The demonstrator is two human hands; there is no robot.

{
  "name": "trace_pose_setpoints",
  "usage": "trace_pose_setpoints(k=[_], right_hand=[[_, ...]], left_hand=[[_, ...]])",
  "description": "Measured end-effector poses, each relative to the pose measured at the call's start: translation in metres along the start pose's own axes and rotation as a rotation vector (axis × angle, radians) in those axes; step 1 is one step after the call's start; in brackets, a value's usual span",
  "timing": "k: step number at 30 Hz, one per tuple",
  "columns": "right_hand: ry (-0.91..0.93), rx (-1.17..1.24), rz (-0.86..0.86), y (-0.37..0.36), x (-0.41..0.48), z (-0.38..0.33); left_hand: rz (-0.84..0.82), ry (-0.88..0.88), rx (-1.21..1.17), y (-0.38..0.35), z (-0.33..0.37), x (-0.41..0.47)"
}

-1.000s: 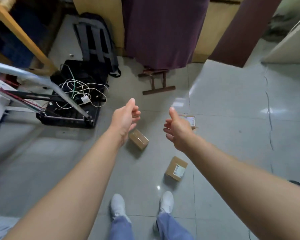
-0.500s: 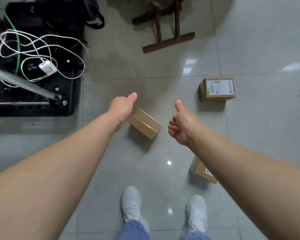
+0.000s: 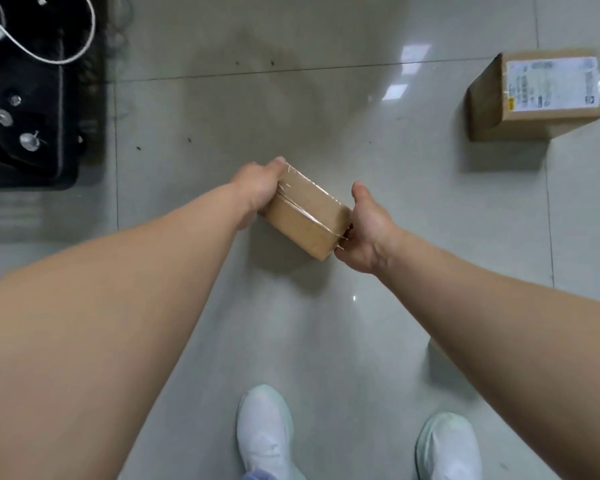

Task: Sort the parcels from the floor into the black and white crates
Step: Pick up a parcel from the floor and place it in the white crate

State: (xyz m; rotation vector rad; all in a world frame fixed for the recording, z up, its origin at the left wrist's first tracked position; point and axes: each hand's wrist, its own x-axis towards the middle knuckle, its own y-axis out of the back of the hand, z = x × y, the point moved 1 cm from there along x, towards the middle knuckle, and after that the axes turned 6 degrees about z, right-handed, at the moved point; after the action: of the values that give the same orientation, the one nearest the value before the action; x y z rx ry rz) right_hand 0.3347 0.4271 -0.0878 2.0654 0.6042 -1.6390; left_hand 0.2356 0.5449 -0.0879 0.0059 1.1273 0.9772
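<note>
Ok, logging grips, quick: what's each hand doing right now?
Left hand: grips the far-left end of the taped parcel.
Right hand: grips its near-right end.

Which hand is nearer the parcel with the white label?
Right. The right hand grips the taped parcel, below-left of the labelled parcel; the left hand is farther left.

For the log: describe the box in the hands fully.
The box is a brown cardboard carton with clear tape wrapped around it. No label shows. It lies skewed to the tile lines, at or just above the floor. The left hand grips its far left end, the right hand its near right end.
</note>
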Motion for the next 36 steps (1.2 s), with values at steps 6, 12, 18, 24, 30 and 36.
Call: trace_pose_setpoints(k=[6,12,18,24,30,36], right_hand=[[0.106,0.034,0.068,0.008,-0.035,-0.020],[0.255,-0.024,0.117,0.020,-0.142,-0.069],[0.389,-0.115,0.101,0.015,-0.301,-0.137],[0.616,-0.202,0.102,0.005,-0.473,-0.192],[0.753,-0.273,0.030,0.000,-0.631,-0.203],[0.692,-0.288,-0.094,0.001,-0.744,-0.167]], left_hand=[[0.098,0.085,-0.208,0.018,0.020,-0.031],[0.178,0.116,-0.407,0.069,0.075,-0.119],[0.213,0.071,-0.610,0.153,0.158,-0.242],[0.158,-0.083,-0.697,0.250,0.240,-0.366],[0.164,-0.166,-0.840,0.335,0.278,-0.488],[0.289,-0.149,-0.868,0.395,0.263,-0.586]])
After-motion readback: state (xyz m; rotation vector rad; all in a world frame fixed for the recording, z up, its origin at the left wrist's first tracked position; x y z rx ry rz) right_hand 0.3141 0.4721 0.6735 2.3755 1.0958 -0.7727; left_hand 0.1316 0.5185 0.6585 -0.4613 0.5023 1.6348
